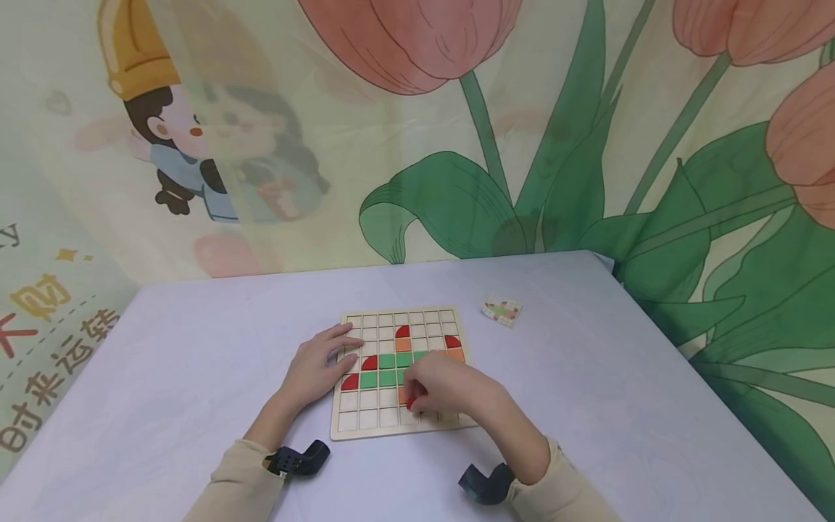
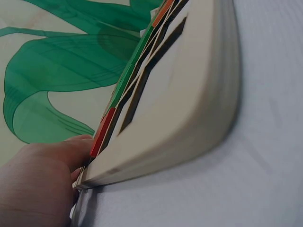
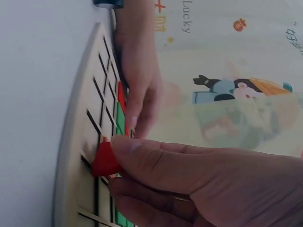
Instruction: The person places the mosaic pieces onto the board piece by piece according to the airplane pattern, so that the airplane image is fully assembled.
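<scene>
A light wooden grid board (image 1: 391, 433) lies on the table, with green tiles (image 1: 387, 377) across its middle rows. Quarter-round red tiles (image 1: 350, 381) and orange squares (image 1: 403, 345) sit in cells around the green ones. Along the board's left edge rests my left hand (image 1: 316, 366), its fingers extended over the rim. My right hand (image 1: 450, 384) pinches a red quarter-round tile (image 3: 106, 160) between thumb and fingers, just over the lower middle cells and beside an orange tile. The right hand hides several cells on the right side.
Behind the board's right corner lies a small printed card (image 1: 502, 310) with a coloured pattern. A white cloth covers the table (image 1: 215, 362), which meets a printed wall hanging (image 1: 430, 196) at the back. A black device (image 1: 485, 484) is strapped to each wrist.
</scene>
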The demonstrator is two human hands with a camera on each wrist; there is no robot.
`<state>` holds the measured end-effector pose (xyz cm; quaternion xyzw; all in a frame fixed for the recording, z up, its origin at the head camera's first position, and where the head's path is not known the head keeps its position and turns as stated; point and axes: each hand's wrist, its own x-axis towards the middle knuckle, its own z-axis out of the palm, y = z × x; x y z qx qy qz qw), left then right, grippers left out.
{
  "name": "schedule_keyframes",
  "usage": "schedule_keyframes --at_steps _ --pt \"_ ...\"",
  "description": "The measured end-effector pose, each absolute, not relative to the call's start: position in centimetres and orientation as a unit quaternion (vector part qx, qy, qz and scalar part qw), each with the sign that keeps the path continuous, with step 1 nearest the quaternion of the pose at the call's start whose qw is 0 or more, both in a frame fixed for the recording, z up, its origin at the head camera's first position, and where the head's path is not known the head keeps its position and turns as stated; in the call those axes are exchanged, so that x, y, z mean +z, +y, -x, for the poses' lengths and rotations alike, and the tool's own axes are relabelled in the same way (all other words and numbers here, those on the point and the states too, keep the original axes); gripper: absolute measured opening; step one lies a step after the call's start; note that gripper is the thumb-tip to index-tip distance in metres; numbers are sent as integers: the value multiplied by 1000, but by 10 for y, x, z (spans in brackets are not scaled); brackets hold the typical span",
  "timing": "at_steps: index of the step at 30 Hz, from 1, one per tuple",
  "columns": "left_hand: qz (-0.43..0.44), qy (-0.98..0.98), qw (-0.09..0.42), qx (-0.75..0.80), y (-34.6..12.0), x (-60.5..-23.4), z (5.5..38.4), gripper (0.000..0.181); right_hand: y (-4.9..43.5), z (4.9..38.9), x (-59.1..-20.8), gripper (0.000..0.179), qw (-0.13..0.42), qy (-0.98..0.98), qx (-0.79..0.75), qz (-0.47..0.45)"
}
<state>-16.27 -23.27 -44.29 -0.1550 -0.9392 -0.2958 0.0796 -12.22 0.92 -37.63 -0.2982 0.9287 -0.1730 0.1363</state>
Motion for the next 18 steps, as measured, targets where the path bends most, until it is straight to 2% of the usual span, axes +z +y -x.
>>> schedule_keyframes --at_steps 18 --pt "151 -940 78 -294 -232 -442 163 29 -5 117 -391 27 146 930 -154 300"
